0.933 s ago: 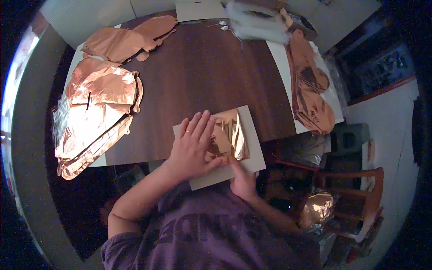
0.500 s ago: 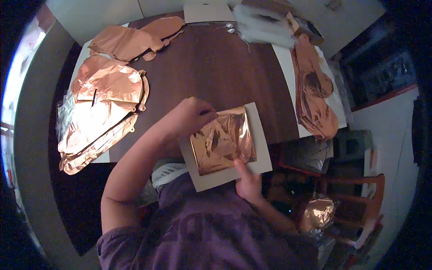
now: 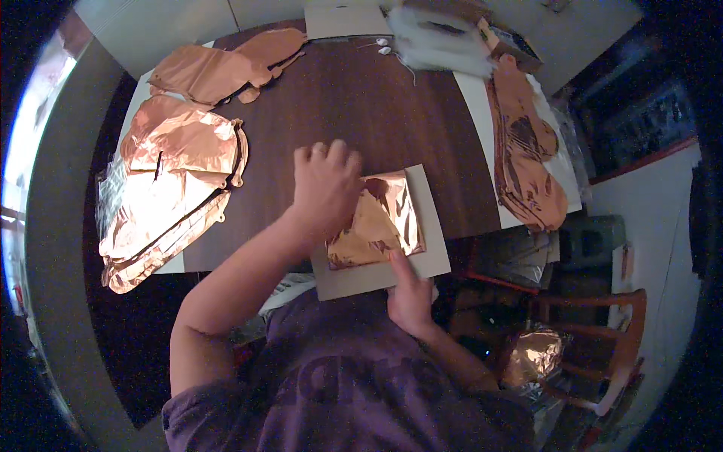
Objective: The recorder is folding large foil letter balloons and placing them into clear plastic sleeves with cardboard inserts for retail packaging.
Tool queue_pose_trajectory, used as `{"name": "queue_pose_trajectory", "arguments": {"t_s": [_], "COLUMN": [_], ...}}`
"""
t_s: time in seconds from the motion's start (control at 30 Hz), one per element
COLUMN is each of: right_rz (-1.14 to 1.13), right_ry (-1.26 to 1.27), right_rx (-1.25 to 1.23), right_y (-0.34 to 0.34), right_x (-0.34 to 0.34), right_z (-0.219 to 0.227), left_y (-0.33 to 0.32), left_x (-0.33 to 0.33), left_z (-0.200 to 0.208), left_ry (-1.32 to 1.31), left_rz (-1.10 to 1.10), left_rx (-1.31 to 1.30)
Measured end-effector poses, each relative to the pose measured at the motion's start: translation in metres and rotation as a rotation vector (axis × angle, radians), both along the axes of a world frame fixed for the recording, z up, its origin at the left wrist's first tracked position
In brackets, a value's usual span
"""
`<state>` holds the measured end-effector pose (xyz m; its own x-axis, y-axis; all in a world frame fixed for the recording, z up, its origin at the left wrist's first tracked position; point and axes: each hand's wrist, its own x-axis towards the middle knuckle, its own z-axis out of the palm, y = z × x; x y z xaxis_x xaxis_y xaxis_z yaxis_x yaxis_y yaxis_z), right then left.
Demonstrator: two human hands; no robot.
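A folded rose-gold foil balloon (image 3: 380,218), flat and creased, lies on a pale square of cardboard (image 3: 433,226) in front of my body, at the table's near edge. My right hand (image 3: 410,300) grips the near side of the cardboard, its thumb pressed on the foil and its fingers hidden underneath. Over the foil's left edge is my left hand (image 3: 327,184), back upward and fingers curled. Its fingertips are out of sight, so what they hold, if anything, does not show.
Flat rose-gold foil balloons (image 3: 184,143) are spread on the left of the dark table (image 3: 346,98), more (image 3: 523,143) on the right. White cords (image 3: 385,51) and a blurred clear plastic bag (image 3: 440,41) lie at the back. A wooden chair (image 3: 629,331) stands at lower right.
My left hand has turned from a pinch at the foil's far left corner to knuckles-up over its left edge. The cardboard has tilted and shifted slightly away from me, my right hand still on it.
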<state>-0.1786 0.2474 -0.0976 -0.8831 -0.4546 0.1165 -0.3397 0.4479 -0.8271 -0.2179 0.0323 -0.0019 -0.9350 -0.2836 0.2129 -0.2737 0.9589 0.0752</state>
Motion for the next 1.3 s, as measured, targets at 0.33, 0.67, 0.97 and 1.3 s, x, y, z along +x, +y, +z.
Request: {"name": "queue_pose_trajectory", "arguments": {"t_s": [0.33, 0.67, 0.97, 1.3], "right_rz": [-0.165, 0.381, 0.421, 0.416], "right_ry": [-0.712, -0.083, 0.544, 0.568], "right_rx": [-0.406, 0.359, 0.488, 0.610], "right_y": [-0.030, 0.008, -0.079, -0.066], "right_x": [-0.024, -0.073, -0.113, -0.123], "right_z": [0.031, 0.143, 0.052, 0.054], "left_y": [0.012, 0.015, 0.016, 0.008], "left_x": [0.030, 0.041, 0.038, 0.049], "left_z": [-0.040, -0.052, -0.065, -0.043], "left_ry": [0.103, 0.115, 0.160, -0.006], "left_rz": [-0.268, -0.212, -0.222, -0.022], "left_rx": [0.141, 0.200, 0.152, 0.198]}}
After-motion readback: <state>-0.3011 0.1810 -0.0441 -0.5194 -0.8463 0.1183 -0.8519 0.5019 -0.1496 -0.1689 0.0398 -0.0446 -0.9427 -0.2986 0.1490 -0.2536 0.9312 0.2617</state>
